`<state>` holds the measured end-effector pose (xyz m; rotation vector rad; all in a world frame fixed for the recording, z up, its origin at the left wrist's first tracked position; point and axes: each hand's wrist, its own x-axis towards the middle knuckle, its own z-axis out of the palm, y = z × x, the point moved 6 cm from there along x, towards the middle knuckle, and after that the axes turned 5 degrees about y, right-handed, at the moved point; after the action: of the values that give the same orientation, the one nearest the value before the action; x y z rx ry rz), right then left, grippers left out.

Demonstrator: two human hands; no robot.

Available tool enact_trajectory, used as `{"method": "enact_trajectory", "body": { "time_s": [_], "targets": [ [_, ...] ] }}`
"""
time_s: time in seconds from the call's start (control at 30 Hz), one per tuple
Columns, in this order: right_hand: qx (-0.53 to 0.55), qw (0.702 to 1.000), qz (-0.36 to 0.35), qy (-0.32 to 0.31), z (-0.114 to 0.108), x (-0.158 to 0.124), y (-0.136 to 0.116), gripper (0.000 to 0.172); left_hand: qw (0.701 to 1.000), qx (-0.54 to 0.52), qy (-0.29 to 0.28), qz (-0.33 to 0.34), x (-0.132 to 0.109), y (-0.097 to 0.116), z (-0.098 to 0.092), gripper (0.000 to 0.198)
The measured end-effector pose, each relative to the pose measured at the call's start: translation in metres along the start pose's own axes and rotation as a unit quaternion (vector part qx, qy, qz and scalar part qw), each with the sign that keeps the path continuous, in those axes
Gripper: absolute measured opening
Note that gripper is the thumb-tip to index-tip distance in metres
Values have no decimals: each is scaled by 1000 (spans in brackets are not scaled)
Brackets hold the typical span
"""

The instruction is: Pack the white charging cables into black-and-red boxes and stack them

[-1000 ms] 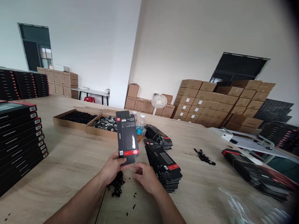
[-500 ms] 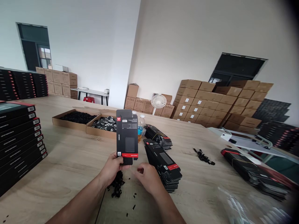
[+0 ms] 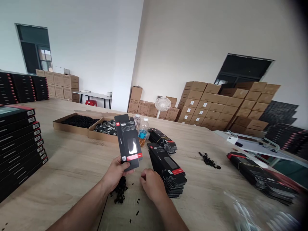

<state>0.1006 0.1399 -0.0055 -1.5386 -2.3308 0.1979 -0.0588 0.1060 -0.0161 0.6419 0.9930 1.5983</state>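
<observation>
My left hand [image 3: 118,170] grips the lower end of a flattened black box [image 3: 126,134] with a red band, a small window and printed text. The box is held up off the table and leans to the left. My right hand [image 3: 151,183] is closed, its fingers curled in; whether anything is inside them is hidden. It is beside a stack of flattened black boxes [image 3: 168,163], apart from the held one. Under my left hand is a heap of small black pieces [image 3: 119,192], with a few loose bits scattered to its right.
Beyond my hands stand two cardboard trays of black parts [image 3: 83,122], [image 3: 103,134] and a bottle [image 3: 143,131]. Stacked black boxes [image 3: 20,147] rise at left. Banded flat boxes [image 3: 257,176], black scraps [image 3: 209,160] and clear plastic bags [image 3: 245,211] lie at right.
The flattened box has tilted to the left and its window now catches the light. My right hand has moved slightly right, away from the box, with its fingers curled further in.
</observation>
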Motion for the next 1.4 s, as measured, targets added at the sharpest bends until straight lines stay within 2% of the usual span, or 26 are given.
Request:
{"method": "enact_trajectory", "body": {
  "time_s": [0.33,0.57,0.63,0.67,0.77,0.8,0.83,1.03,1.4],
  "targets": [
    [-10,999,40,14,3,1,16,17,1000,8,20,17,4,-3,-5,33],
    [108,991,12,77,-5,5,10,15,999,6,30,16,5,-3,-8,33],
    [190,976,-7,107,-11,7,3,18,999,6,35,13,6,-3,-9,32],
    [259,958,-15,121,-14,7,-1,20,999,5,38,11,6,-3,-10,32],
    [476,870,-29,122,-18,5,-11,26,999,3,43,3,6,-4,-10,29],
    [516,849,-29,110,-16,3,-14,27,999,2,42,-1,5,-4,-9,28],
    [531,842,-26,97,-14,2,-18,28,999,1,40,-5,4,-5,-8,27],
    [555,828,-10,83,-8,-3,-26,35,1000,-1,20,-20,-3,-6,-1,27],
    [574,813,10,102,-9,-1,-20,40,1000,-4,-12,22,-4,-2,8,34]
  ]
}}
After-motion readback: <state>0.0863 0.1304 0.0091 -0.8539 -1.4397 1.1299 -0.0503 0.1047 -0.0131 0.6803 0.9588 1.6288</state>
